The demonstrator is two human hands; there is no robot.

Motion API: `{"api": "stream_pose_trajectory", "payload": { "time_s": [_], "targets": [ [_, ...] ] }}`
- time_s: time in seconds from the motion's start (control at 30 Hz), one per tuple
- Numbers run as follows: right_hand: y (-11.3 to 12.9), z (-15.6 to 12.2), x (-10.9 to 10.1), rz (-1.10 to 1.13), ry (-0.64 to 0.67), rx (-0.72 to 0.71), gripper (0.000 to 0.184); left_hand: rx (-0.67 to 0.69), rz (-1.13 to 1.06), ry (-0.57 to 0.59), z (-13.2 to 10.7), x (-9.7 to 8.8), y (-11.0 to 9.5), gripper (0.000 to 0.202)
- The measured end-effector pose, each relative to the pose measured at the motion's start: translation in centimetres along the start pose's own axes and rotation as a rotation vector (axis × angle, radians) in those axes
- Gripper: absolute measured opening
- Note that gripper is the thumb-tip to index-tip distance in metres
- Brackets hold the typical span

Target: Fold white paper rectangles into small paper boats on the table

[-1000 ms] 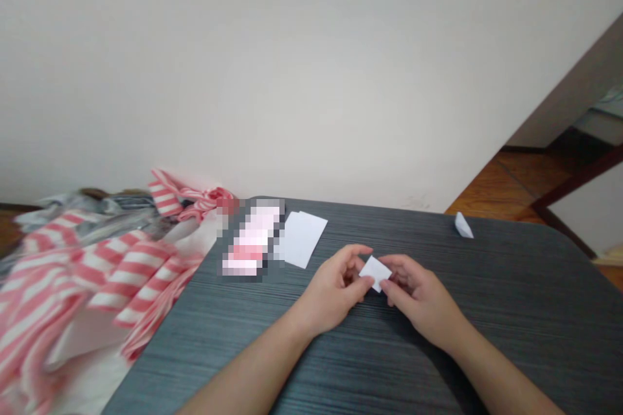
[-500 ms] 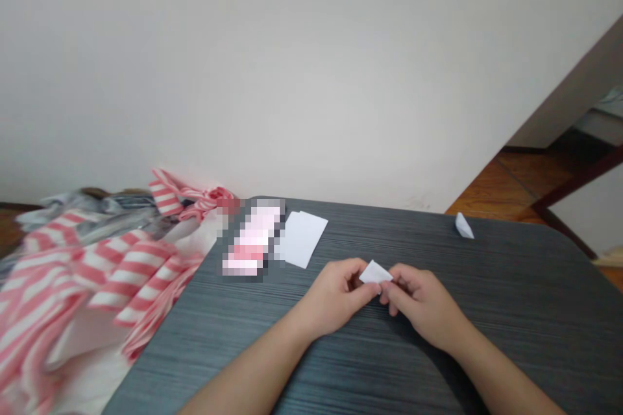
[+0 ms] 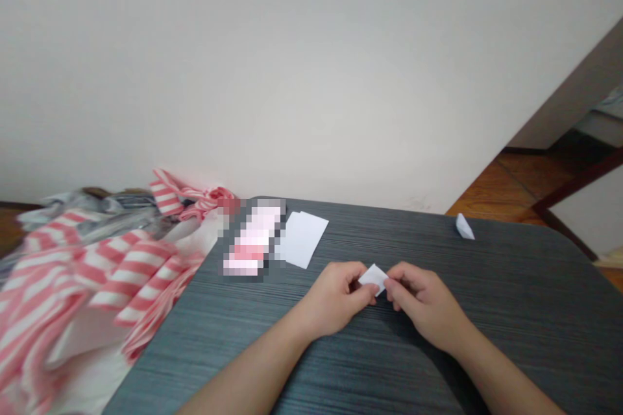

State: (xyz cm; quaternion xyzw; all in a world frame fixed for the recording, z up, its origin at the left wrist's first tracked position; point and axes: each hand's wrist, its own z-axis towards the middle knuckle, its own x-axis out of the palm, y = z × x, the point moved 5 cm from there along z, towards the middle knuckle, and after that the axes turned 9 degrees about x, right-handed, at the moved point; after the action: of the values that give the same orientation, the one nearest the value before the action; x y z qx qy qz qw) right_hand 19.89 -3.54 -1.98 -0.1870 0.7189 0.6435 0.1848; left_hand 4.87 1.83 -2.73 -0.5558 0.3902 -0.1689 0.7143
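Small folded paper [image 3: 373, 279] pinched up off the table [image 3: 389, 363] between left hand [image 3: 333, 295] and right hand [image 3: 421, 298], both narrowly closed and close together, apparently for firm control of so tiny a piece, with a loose sheet [image 3: 302, 238] set well aside.

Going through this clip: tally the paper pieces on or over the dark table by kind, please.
Small white paper piece, held between left hand and right hand: 1
Folded paper piece near the far edge of the dark table: 1
Flat white paper sheet, perhaps two overlapping: 1
Total: 3
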Motion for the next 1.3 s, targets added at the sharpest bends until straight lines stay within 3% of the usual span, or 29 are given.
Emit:
{"api": "stream_pose_trajectory", "payload": {
  "time_s": [0.13,0.43,1.3],
  "targets": [
    [0.2,0.0,-0.2,-0.003,-0.022,-0.009,0.023,0.011,-0.002,0.007,-0.1,0.1,0.0,0.023],
    [1.8,-0.1,0.0,-0.024,-0.029,-0.183,0.011,0.057,0.118,0.073,0.0,0.2,-0.9,0.034],
    [1.7,0.0,0.0,0.118,-0.072,-0.188,0.018,0.074,0.145,0.072,0.0,0.2,-0.8,0.027]
  ]
}}
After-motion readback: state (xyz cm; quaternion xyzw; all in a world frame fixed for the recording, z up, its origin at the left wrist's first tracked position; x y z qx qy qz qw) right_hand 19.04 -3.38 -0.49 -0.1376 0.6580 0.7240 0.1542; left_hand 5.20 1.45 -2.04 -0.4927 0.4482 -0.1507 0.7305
